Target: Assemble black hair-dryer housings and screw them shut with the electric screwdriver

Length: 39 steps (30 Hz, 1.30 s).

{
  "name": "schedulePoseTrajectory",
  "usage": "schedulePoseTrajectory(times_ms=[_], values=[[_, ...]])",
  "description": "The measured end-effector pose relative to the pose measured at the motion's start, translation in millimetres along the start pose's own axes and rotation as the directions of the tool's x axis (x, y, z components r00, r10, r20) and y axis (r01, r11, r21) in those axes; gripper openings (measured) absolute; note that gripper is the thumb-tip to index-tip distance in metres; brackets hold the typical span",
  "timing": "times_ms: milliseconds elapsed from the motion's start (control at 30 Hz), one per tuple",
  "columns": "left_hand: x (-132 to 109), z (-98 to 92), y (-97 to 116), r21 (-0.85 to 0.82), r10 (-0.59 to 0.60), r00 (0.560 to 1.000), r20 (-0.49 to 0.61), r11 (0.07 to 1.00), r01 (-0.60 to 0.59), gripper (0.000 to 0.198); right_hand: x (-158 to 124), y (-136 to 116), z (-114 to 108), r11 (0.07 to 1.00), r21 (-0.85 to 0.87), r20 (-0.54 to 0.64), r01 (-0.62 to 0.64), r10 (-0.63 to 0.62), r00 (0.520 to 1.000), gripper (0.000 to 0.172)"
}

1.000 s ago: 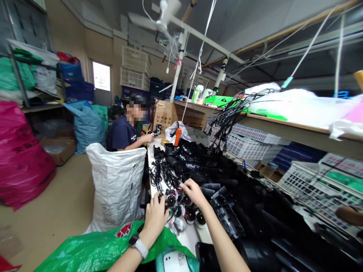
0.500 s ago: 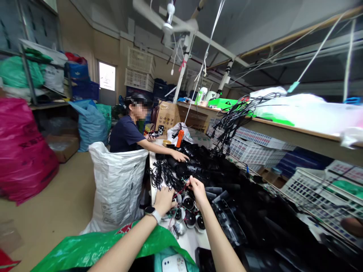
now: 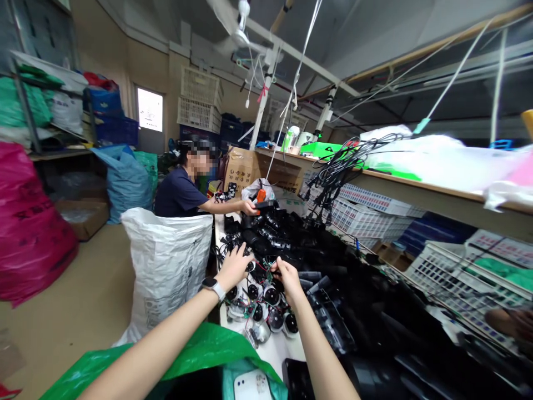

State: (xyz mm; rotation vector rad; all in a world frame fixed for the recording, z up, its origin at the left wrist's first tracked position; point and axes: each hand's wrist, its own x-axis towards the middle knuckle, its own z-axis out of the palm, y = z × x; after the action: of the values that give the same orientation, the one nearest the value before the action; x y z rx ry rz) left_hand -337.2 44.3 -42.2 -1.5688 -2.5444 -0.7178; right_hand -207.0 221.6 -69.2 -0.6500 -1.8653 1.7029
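Both hands on parts at near left edge of counter (image 3: 278, 349).
L hand (image 3: 235, 266) spread open, resting on black cables (image 3: 231, 248); R hand (image 3: 287, 276) pinches wired board (image 3: 270, 265), round lens units (image 3: 272, 311) just below.

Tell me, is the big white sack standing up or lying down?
Standing up: the white sack rests upright on the floor beside the table.

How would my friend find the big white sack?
Find the long workbench heaped with black parts. The white sack stands on the floor at its left edge, between the left hand and the co-worker. Unlike the pink bag, blue bag and green bag nearby, it is white.
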Motion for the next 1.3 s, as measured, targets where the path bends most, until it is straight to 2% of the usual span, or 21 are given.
schedulePoseTrajectory(times_ms=[100,200,367,467,633,767,867,967,1100,1300], values=[[14.0,4.5,5.2,-0.134,0.022,0.997,-0.068,0.99,-0.031,0.037,-0.5,-1.0,5.8,1.0,-0.01,0.016,0.002,-0.002,1.0,0.031],[22.5,22.9,11.8,-0.318,0.033,0.995,-0.092,0.946,-0.061,0.04,0.4,-1.9,8.1,0.999,-0.039,0.029,0.013,-0.012,1.0,0.029],[24.5,61.5,16.8,-0.609,0.019,0.997,-0.07,0.791,-0.058,0.035,2.0,-4.7,3.8,0.988,-0.13,0.081,0.084,-0.073,0.994,0.03],[22.5,74.1,14.8,-0.716,0.004,0.998,-0.064,0.696,-0.049,0.034,4.4,-6.7,2.9,0.965,-0.209,0.14,0.161,-0.134,0.981,0.029],[20.0,82.1,9.5,-0.803,-0.052,0.993,-0.109,0.593,-0.057,0.036,13.2,-11.6,7.3,0.874,-0.384,0.23,0.298,-0.222,0.948,0.03],[15.2,89.1,8.4,-0.843,-0.107,0.986,-0.129,0.536,-0.052,0.037,19.4,-19.0,7.6,0.741,-0.545,0.245,0.392,-0.307,0.92,0.028],[11.6,92.7,11.3,-0.863,-0.114,0.982,-0.15,0.5,-0.074,0.036,20.2,-24.3,5.5,0.636,-0.644,0.244,0.425,-0.356,0.902,0.025],[12.4,94.7,17.0,-0.879,-0.119,0.978,-0.173,0.467,-0.099,0.037,17.0,-25.2,6.7,0.573,-0.694,0.244,0.435,-0.382,0.892,0.022],[18.8,100.9,23.8,-0.898,-0.199,0.955,-0.219,0.423,-0.118,0.039,13.3,-15.5,12.7,0.573,-0.702,0.205,0.424,-0.407,0.89,0.02],[23.7,115.1,30.2,-0.938,-0.308,0.928,-0.211,0.331,-0.103,0.039,24.0,7.3,10.5,0.687,-0.666,0.018,0.292,-0.376,0.926,0.028]])
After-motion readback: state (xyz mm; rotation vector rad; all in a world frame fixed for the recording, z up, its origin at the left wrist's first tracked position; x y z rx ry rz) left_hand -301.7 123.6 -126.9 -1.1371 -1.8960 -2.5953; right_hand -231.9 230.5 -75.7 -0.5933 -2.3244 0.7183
